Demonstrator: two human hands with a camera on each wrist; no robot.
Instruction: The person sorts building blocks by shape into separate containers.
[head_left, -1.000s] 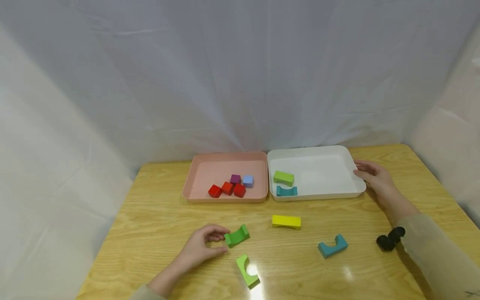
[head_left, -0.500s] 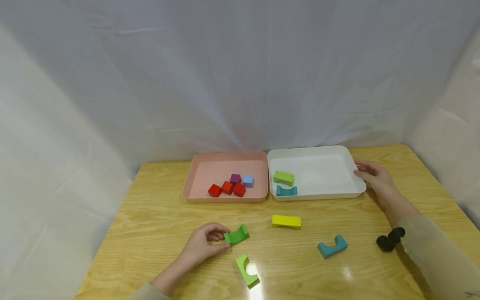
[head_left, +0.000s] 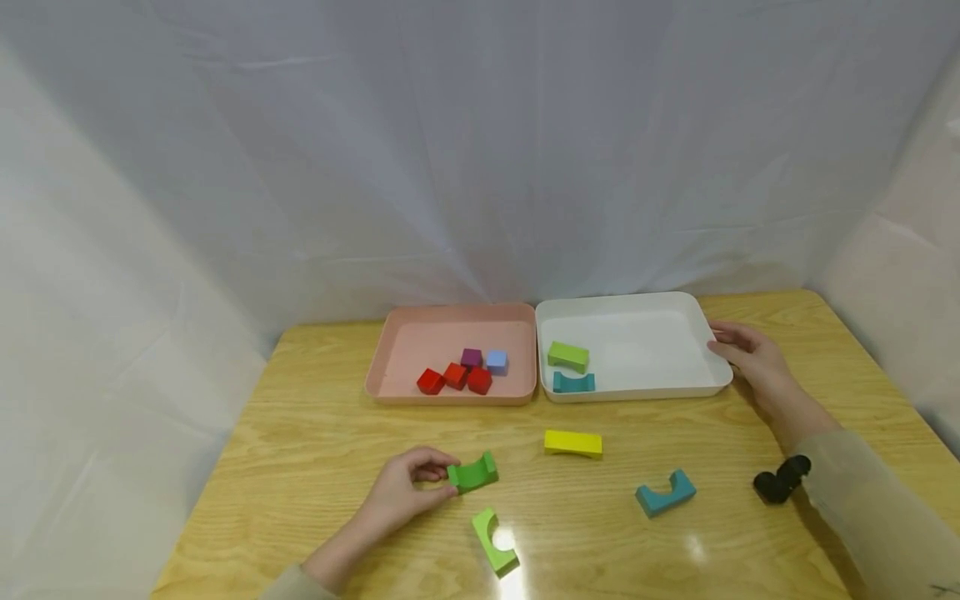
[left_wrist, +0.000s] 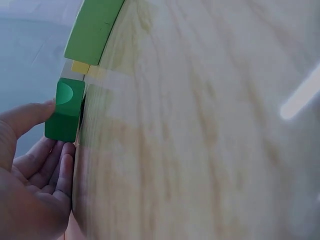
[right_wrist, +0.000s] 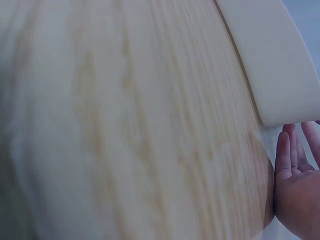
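My left hand (head_left: 444,477) lies on the wooden table (head_left: 315,450) and pinches the left end of a green arch block (head_left: 474,473) between thumb and fingers. The left wrist view shows the thumb on that green arch block (left_wrist: 65,110), with the fingers (left_wrist: 62,170) curled beneath it. My right hand (head_left: 723,343) rests with straight fingers against the right rim of the white tray (head_left: 637,390). In the right wrist view the fingers (right_wrist: 295,167) lie flat beside the white tray's corner (right_wrist: 270,60).
A lime arch block (head_left: 495,542), a yellow block (head_left: 573,442) and a teal arch block (head_left: 665,492) lie loose on the table. The white tray holds a green block (head_left: 567,356) and a teal arch (head_left: 573,382). The pink tray (head_left: 450,397) holds several cubes.
My left thumb and fingers have closed in on the end of the green arch block, which has barely shifted. The right hand has stayed on the tray's rim.
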